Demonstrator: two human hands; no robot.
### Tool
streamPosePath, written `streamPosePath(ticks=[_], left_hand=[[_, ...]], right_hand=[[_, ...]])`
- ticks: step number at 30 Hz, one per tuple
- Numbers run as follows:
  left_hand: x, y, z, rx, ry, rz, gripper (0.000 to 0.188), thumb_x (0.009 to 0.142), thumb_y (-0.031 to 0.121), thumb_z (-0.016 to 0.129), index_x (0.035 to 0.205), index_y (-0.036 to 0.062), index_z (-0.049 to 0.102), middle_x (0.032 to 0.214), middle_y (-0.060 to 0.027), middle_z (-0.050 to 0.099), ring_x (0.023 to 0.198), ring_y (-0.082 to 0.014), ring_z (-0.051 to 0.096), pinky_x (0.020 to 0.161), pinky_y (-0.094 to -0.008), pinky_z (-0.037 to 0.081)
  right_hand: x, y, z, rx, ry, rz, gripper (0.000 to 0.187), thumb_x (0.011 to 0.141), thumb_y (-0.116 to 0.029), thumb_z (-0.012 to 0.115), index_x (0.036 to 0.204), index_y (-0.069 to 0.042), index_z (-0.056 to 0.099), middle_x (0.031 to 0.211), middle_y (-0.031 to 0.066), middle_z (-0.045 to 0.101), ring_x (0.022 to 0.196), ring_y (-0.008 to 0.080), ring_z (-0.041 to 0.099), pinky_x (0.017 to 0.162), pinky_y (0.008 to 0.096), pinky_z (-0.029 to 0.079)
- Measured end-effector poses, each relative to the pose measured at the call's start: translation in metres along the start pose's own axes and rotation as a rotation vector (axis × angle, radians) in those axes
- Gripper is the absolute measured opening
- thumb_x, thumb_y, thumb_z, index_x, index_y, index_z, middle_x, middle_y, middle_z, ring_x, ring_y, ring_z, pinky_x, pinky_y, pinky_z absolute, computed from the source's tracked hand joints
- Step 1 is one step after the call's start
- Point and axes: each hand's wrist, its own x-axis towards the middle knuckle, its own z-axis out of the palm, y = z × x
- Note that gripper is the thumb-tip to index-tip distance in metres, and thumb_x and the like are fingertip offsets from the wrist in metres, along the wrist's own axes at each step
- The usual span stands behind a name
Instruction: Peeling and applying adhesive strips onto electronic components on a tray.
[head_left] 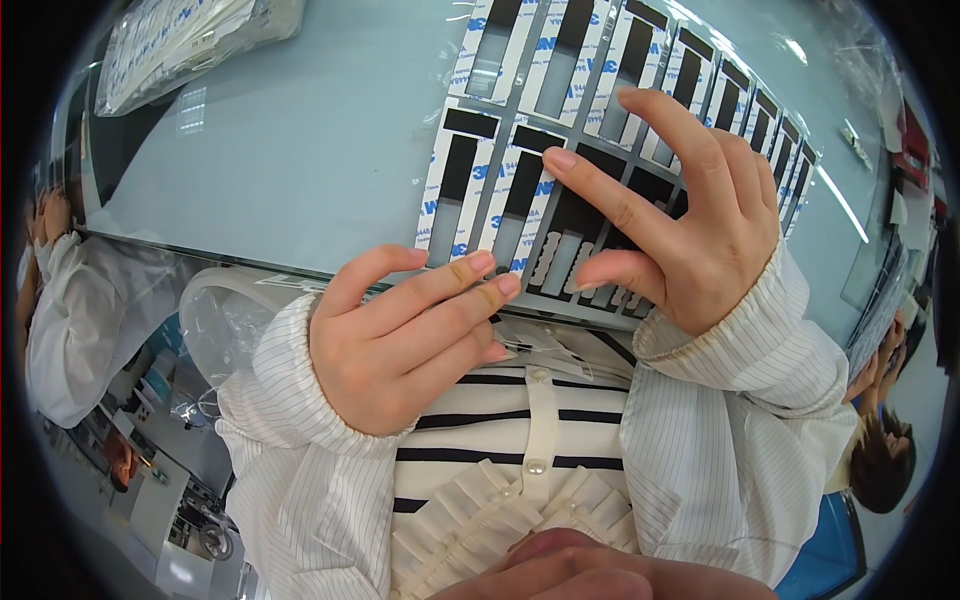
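Observation:
White adhesive-backed frame pieces with blue print and dark panels lie in rows on the glass tabletop. My left hand (385,335) is open at the table's near edge, its outstretched fingertips on the lower end of one adhesive piece (535,205). My right hand (695,210) is open with its fingers spread. Its index fingertip touches that piece's upper right corner, and its thumb hangs over dark panels (580,210) without the white backing. White scalloped strips (545,260) show at the lower ends of these panels. My left thumb is mostly hidden.
A clear plastic bag of white printed sheets (190,45) lies at the far left of the glass table (300,170). Thin clear and white scraps (550,350) hang at the near edge. A plastic-lined bin (225,320) stands at lower left. Other people sit at both sides.

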Motion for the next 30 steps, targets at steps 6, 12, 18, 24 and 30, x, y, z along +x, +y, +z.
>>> streamPosePath(ticks=[6,12,18,24,30], left_hand=[[0.0,0.001,0.001,-0.038,-0.005,-0.013,0.021,0.077,0.024,0.078,0.091,0.0099,0.07,0.112,-0.0007,0.074,0.112,-0.0186,0.067,0.095,-0.0406,0.044],[0.001,0.002,0.002,-0.032,-0.017,-0.025,0.022,0.076,0.024,0.078,0.091,0.0104,0.07,0.113,0.0006,0.074,0.113,-0.0179,0.067,0.095,-0.04,0.044],[0.002,0.002,0.0,0.002,0.001,-0.04,0.021,0.077,0.024,0.078,0.09,0.0111,0.07,0.112,0.0019,0.074,0.113,-0.0163,0.067,0.093,-0.0389,0.043],[0.003,-0.002,0.007,0.043,0.049,0.029,0.02,0.078,0.025,0.078,0.088,0.01,0.07,0.11,-0.0004,0.074,0.109,-0.0163,0.068,0.087,-0.0361,0.045],[0.021,0.002,-0.006,0.012,0.093,0.075,0.019,0.076,0.022,0.079,0.082,0.0087,0.067,0.1,-0.0041,0.073,0.091,-0.0173,0.07,0.078,-0.0325,0.044]], right_hand=[[0.003,0.009,0.004,-0.064,0.015,-0.059,0.069,0.085,-0.077,0.032,0.126,-0.037,0.069,0.147,0.0047,0.051,0.108,0.0216,0.054,0.097,0.0331,0.041],[0.02,0.012,0.006,-0.141,0.03,-0.101,0.075,0.086,-0.08,0.023,0.129,-0.037,0.068,0.149,0.0035,0.05,0.107,0.0204,0.052,0.097,0.0303,0.038],[0.018,0.001,0.012,-0.03,0.043,-0.178,0.076,0.09,-0.078,0.021,0.13,-0.031,0.066,0.147,0.0033,0.052,0.105,0.0197,0.051,0.093,0.0295,0.037],[0.005,-0.013,0.012,0.007,0.006,-0.254,0.076,0.091,-0.078,0.023,0.128,-0.028,0.067,0.146,0.0043,0.053,0.103,0.0214,0.05,0.089,0.033,0.039],[0.0,0.016,-0.008,0.219,0.093,-0.029,0.07,0.085,-0.067,0.055,0.129,-0.013,0.067,0.141,0.0151,0.056,0.103,0.0247,0.056,0.09,0.0339,0.044]])
